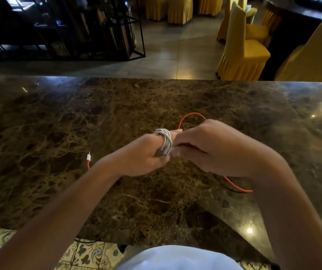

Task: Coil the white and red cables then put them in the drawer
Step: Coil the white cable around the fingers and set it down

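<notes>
The white cable (164, 141) is wound in several loops around the fingers of my left hand (142, 154), above the middle of the dark marble counter (58, 123). My right hand (212, 147) meets it from the right, fingertips pinched at the coil's lower edge. The red cable (192, 114) lies loose on the counter. One arc of it shows beyond my hands, another stretch near my right wrist, and its white plug end rests left of my left wrist. My hands hide the rest of it. No drawer is in view.
The counter's far edge runs across the upper view, with a tiled floor beyond. Yellow-covered chairs (242, 45) stand at the back right and a dark metal shelf rack (90, 30) at the back left. Patterned floor tiles show at my near side.
</notes>
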Available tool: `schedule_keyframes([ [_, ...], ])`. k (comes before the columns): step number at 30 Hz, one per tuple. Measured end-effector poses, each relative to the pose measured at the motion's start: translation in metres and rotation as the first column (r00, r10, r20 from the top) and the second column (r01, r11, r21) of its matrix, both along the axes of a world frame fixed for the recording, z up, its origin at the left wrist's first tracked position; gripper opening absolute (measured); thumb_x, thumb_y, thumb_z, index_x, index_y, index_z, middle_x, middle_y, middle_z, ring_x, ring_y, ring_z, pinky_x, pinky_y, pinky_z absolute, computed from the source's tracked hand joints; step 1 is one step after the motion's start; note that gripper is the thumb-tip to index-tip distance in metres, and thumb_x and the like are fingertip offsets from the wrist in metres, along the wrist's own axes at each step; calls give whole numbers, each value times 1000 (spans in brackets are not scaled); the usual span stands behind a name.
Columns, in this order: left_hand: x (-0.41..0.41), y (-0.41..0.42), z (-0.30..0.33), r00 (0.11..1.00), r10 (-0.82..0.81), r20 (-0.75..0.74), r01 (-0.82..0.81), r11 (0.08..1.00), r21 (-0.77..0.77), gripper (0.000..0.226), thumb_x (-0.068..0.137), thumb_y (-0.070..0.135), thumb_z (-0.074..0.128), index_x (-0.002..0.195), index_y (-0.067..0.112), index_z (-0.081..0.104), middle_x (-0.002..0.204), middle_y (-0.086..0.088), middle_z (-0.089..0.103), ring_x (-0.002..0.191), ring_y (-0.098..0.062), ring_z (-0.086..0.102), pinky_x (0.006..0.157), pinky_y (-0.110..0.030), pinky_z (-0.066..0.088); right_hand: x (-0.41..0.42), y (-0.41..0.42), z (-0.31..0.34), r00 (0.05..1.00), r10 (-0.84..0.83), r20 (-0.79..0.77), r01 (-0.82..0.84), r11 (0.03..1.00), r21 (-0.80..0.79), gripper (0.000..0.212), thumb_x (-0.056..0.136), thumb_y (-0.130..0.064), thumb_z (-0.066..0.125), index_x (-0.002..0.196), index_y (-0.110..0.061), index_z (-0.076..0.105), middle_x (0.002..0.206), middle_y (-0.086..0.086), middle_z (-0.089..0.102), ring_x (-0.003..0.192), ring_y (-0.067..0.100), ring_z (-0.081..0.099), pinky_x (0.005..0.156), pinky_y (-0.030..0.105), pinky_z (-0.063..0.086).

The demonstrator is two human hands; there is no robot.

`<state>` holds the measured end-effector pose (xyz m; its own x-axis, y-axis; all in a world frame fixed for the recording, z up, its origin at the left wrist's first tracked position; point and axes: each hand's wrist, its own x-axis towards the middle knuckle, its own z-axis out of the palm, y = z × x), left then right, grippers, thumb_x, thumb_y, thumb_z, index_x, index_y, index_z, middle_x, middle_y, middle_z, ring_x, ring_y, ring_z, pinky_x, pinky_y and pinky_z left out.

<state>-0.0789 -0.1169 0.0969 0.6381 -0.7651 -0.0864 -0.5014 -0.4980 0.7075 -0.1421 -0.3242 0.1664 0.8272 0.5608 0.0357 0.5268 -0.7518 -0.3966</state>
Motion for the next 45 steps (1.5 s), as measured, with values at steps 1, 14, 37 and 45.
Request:
schedule_keyframes([
  [1,-2,-1,0,1000,6,-23,-6,1000,25,14,97,1,65,110,-5,66,107,-20,67,104,-20,67,96,-39,50,2,-3,4,1000,8,-17,-8,1000,-3,18,103,-26,59,92,-23,72,54,-19,50,56,1,57,53,16,38],
  [14,-30,-4,20,940,-183,-286,100,954,-283,36,98,5,69,134,3,68,138,-9,69,134,-19,62,115,-41,48,41,-31,8,916,185,-355,9,878,479,24,94,-30,68,84,-9,75,56,13,58,45,19,47,47,22,36],
  [37,-27,-18,67,779,-582,-233,422,762,-492,24,95,-7,65,119,-10,67,127,-26,68,117,-16,67,100,-36,51,44,-17,-41,811,419,-408,67,627,776,44,101,-46,59,67,-18,65,46,7,45,33,14,33,36,24,25],
  [45,-9,-13,42,730,-514,-450,-15,646,-763,38,101,25,65,133,6,68,140,-7,67,126,-18,66,104,-33,51,14,18,-89,702,455,-548,385,405,829,49,105,-38,51,59,-22,60,36,-6,41,34,13,27,39,29,22],
])
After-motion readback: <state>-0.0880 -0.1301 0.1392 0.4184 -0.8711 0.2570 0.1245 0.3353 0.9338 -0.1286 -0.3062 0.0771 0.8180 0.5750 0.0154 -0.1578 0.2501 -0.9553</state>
